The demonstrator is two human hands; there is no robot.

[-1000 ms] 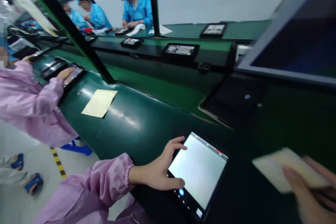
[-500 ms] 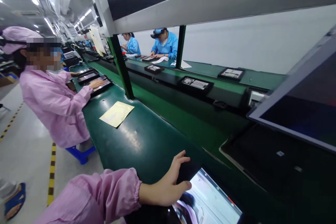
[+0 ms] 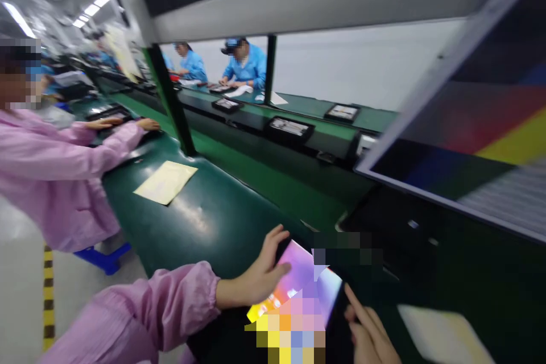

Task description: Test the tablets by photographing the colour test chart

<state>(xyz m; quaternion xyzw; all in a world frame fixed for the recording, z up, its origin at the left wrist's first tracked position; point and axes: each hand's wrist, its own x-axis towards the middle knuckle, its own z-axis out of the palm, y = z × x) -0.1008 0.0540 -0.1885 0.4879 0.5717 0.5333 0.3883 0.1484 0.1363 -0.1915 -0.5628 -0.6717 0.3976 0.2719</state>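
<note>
A tablet (image 3: 294, 267) with a bright pink, purple and yellow screen lies at the front edge of the bench; blurred blocks cover part of it. My left hand (image 3: 258, 278) rests along its left side, fingers spread and the thumb over the lit screen. At the right edge, my right hand (image 3: 369, 327) has its index finger stretched along the dark border, with the other fingers bent and nothing visible in them. The dark surround under the tablet is too dim to make out.
A yellow sheet (image 3: 166, 182) lies on the green bench (image 3: 205, 233). Dark trays (image 3: 290, 128) line the conveyor behind a green post (image 3: 170, 102). To the right stands a large tilted screen (image 3: 482, 142), with a pale blurred sheet (image 3: 443, 333) below. A co-worker in pink (image 3: 63, 153) sits left.
My right hand has come into view at the tablet's right edge. The tablet's picture has turned colourful, and the large screen now shows coloured bands. The view has shifted right.
</note>
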